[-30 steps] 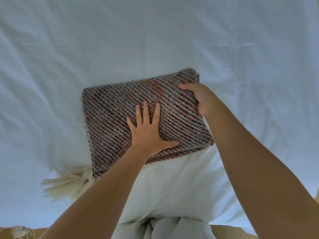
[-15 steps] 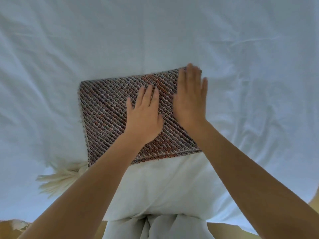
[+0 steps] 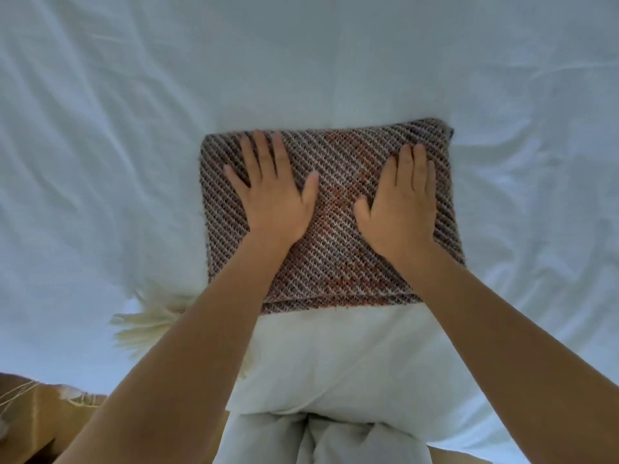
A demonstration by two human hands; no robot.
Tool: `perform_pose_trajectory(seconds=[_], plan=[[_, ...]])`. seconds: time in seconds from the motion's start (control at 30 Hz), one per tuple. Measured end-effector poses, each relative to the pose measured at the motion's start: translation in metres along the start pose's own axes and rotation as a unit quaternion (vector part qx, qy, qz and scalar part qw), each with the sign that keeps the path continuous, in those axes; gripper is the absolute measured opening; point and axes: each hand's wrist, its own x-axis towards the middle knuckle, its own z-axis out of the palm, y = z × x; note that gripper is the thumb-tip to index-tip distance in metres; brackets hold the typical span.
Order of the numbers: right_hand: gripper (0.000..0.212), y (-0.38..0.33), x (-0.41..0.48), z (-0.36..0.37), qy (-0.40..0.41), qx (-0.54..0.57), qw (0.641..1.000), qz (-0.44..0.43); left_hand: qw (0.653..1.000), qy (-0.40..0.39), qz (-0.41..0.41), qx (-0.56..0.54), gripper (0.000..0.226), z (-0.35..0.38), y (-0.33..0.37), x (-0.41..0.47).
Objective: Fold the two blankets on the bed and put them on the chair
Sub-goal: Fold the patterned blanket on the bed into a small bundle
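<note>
Blanket [image 3: 338, 209] is folded to a compact rectangle, lying mid-bed on the white sheet [image 3: 100, 128], closer to the near edge. Left hand [image 3: 273, 195] and right hand [image 3: 400, 209] lie flat on top, fingers spread, palms down, gripping nothing. Looks like the flattening step. Press from the centre out toward the blanket's side edges, keep layers aligned. Cream fringe [image 3: 147, 326] sticks out near the left corner; tuck it before lifting. Chair not in view.

Folded woven blanket [image 3: 338, 209] (brown-orange diagonal weave) flat on the bed [image 3: 134, 112]
</note>
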Motion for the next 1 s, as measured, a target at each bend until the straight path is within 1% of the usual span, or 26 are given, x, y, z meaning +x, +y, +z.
perform_pose_trajectory(seconds=[0.03,0.07,0.1,0.13,0.2,0.27,0.33,0.4,0.47,0.5,0.53,0.6,0.67,0.73,0.8,0.83,0.87,0.93,0.97,1.0], plan=[[0.065,-0.016,-0.001,0.001,0.023,0.023,0.999,-0.020,0.999,0.002,0.046,-0.007,0.072,0.004,0.007,-0.010],[0.062,-0.030,-0.002,0.005,0.026,0.040,0.997,-0.060,0.997,-0.007,0.078,-0.008,0.070,0.010,0.007,-0.018],[0.060,-0.037,-0.002,0.012,0.014,0.041,0.994,-0.104,0.996,-0.016,0.082,-0.002,0.071,0.015,0.001,-0.021],[0.060,-0.036,0.001,0.019,-0.006,0.031,0.991,-0.132,0.998,-0.020,0.063,0.004,0.074,0.020,-0.013,-0.020],[0.063,-0.021,0.008,0.030,-0.031,0.013,0.991,-0.132,1.000,-0.028,-0.003,0.011,0.084,0.024,-0.044,-0.011],[0.070,-0.003,0.014,0.033,-0.019,0.010,0.996,-0.092,0.997,-0.046,-0.057,0.003,0.095,0.026,-0.066,-0.008],[0.077,0.006,0.010,0.030,-0.004,0.005,1.000,-0.019,0.993,-0.054,-0.094,-0.056,0.104,0.028,-0.070,-0.014],[0.083,0.013,-0.001,0.028,0.004,0.011,0.995,0.103,0.981,-0.050,-0.131,-0.137,0.110,0.031,-0.071,-0.027],[0.089,0.018,-0.015,0.026,-0.017,0.064,0.975,0.214,0.971,-0.041,-0.144,-0.185,0.112,0.033,-0.074,-0.048],[0.092,0.021,-0.024,0.026,-0.032,0.085,0.968,0.235,0.968,-0.039,-0.149,-0.199,0.113,0.035,-0.075,-0.059],[0.094,0.022,-0.034,0.027,-0.045,0.088,0.969,0.227,0.964,-0.041,-0.158,-0.211,0.116,0.037,-0.075,-0.071],[0.095,0.024,-0.048,0.027,-0.061,0.080,0.978,0.184,0.957,-0.055,-0.177,-0.223,0.122,0.041,-0.072,-0.089],[0.097,0.027,-0.050,0.025,-0.065,0.093,0.979,0.169,0.956,-0.062,-0.184,-0.222,0.128,0.043,-0.069,-0.097],[0.106,0.030,-0.047,0.022,-0.057,0.132,0.970,0.197,0.954,-0.064,-0.190,-0.224,0.132,0.041,-0.068,-0.095],[0.111,0.031,-0.047,0.017,-0.050,0.209,0.939,0.269,0.947,-0.057,-0.206,-0.242,0.124,0.035,-0.071,-0.089],[0.108,0.032,-0.048,0.015,-0.053,0.245,0.919,0.303,0.934,-0.051,-0.224,-0.274,0.115,0.031,-0.073,-0.085],[0.102,0.035,-0.051,0.015,-0.063,0.281,0.899,0.330,0.910,-0.057,-0.251,-0.324,0.105,0.026,-0.076,-0.079],[0.092,0.045,-0.055,0.012,-0.090,0.346,0.860,0.364,0.841,-0.112,-0.303,-0.435,0.086,0.013,-0.084,-0.068],[0.090,0.050,-0.058,0.009,-0.102,0.380,0.842,0.369,0.810,-0.145,-0.314,-0.474,0.079,0.008,-0.088,-0.064],[0.087,0.057,-0.061,0.007,-0.116,0.415,0.825,0.366,0.788,-0.171,-0.314,-0.500,0.075,0.004,-0.093,-0.062]])
